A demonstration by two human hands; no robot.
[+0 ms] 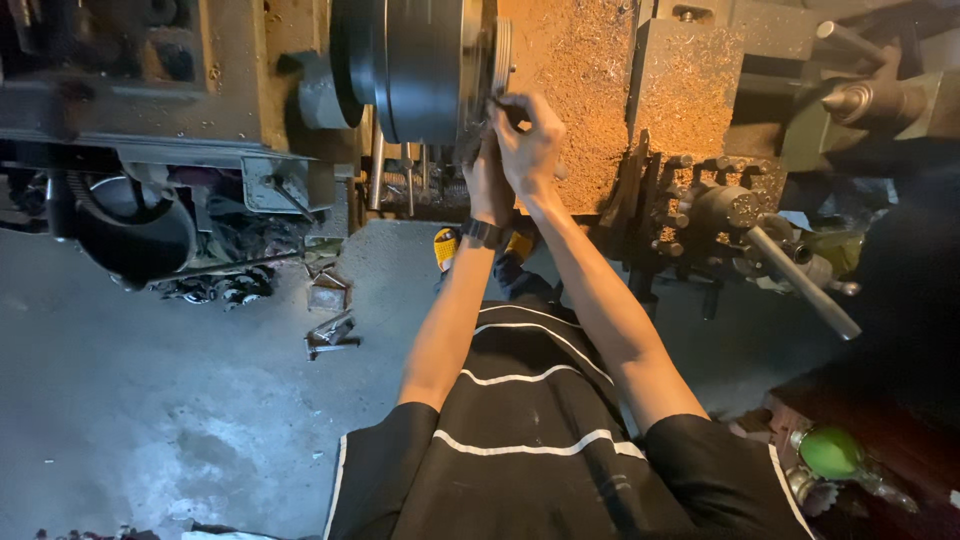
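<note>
Head camera view, looking down: a metal ring sits clamped on the face of a lathe's dark chuck, at the top of the frame, and both of the person's hands meet at its lower edge. The right hand is curled around a thin dark tool, its tip pressed against the ring and chuck face; the fingers are closed on it. The left hand, a watch on its wrist, lies just beneath and against the right, seemingly bracing it; whether it grips anything itself cannot be told, since the right hand covers its fingers.

Judging from the pose, the step in hand is a close adjustment or marking at the workpiece while it sits in the chuck. The next move would call for a steady wrist and small, controlled pressure, with fingers kept clear of the chuck's edge.

Beyond the hands, the lathe bed is thick with orange-lit metal shavings. The tool post and carriage stand to the right, a long steel handle jutting from them. On the grey concrete floor lie a few loose metal pieces. A green round object rests at the lower right.
</note>
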